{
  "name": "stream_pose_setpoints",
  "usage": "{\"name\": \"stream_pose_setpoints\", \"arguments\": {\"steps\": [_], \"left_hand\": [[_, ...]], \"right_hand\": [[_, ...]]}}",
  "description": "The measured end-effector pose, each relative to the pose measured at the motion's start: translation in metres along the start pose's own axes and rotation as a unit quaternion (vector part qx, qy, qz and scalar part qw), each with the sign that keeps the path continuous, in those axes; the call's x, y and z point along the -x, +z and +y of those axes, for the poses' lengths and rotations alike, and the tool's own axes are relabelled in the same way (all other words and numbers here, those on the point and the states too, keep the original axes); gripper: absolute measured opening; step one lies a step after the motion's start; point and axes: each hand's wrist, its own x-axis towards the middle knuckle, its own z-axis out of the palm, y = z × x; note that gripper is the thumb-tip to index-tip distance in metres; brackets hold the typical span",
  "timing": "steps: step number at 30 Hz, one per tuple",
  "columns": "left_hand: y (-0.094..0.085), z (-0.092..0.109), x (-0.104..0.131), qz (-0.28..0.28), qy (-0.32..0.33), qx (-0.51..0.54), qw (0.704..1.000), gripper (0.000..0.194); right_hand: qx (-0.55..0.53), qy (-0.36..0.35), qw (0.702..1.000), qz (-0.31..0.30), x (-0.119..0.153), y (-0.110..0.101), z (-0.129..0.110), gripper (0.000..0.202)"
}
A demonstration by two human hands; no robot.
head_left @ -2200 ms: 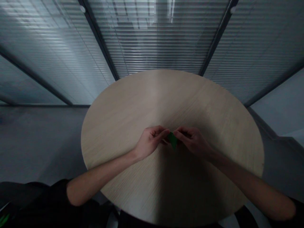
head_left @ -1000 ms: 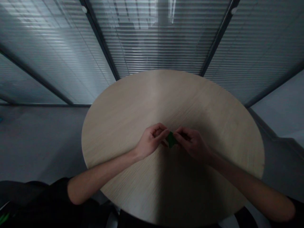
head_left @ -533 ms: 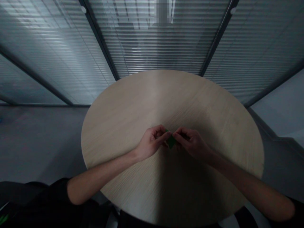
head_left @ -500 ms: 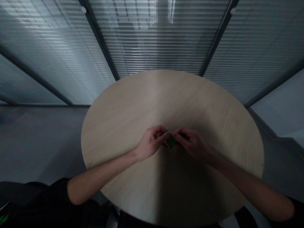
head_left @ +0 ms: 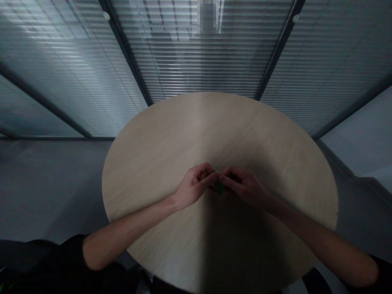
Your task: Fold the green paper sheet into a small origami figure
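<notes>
A small dark green piece (head_left: 219, 188) is pinched between my two hands above the middle of the round wooden table (head_left: 171, 134). My left hand (head_left: 196, 183) is closed on its left side, thumb on top and fingers curled under. From the right, my right hand (head_left: 243, 183) grips the piece between thumb and forefinger. The two thumb tips meet at its upper part. Fingers hide much of the piece, so its exact shape cannot be made out.
Behind the table stand glass panels with blinds (head_left: 202, 65) and dark frames. Grey floor (head_left: 61, 183) lies to the left. A pale wall (head_left: 361, 134) is at the right. My shadow falls over the near part of the table.
The thumb tips have come closer together over the green piece, and less of it shows now. My right hand has shifted slightly left. The view has moved a little.
</notes>
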Motion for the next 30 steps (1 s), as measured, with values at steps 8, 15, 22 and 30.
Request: {"name": "stream_pose_setpoints", "arguments": {"steps": [8, 15, 22, 30], "left_hand": [[-0.0017, -0.0019, -0.0029, 0.021, 0.015, -0.024, 0.999, 0.039], [-0.0034, -0.0034, -0.0034, 0.034, 0.023, -0.105, 0.994, 0.039], [-0.0018, -0.0023, -0.0035, 0.023, 0.003, -0.073, 0.997, 0.039], [-0.0008, -0.0066, 0.0006, -0.011, 0.032, -0.103, 0.994, 0.029]], "right_hand": [[0.02, -0.002, 1.0, -0.018, -0.0003, 0.0004, 0.0008, 0.042], [0.027, -0.005, 1.0, -0.012, -0.0009, 0.0028, 0.0058, 0.037], [0.025, -0.004, 1.0, -0.011, 0.0004, 0.0013, 0.0038, 0.041], [-0.022, -0.014, 0.997, 0.073, -0.0039, 0.0001, 0.0042, 0.038]]}}
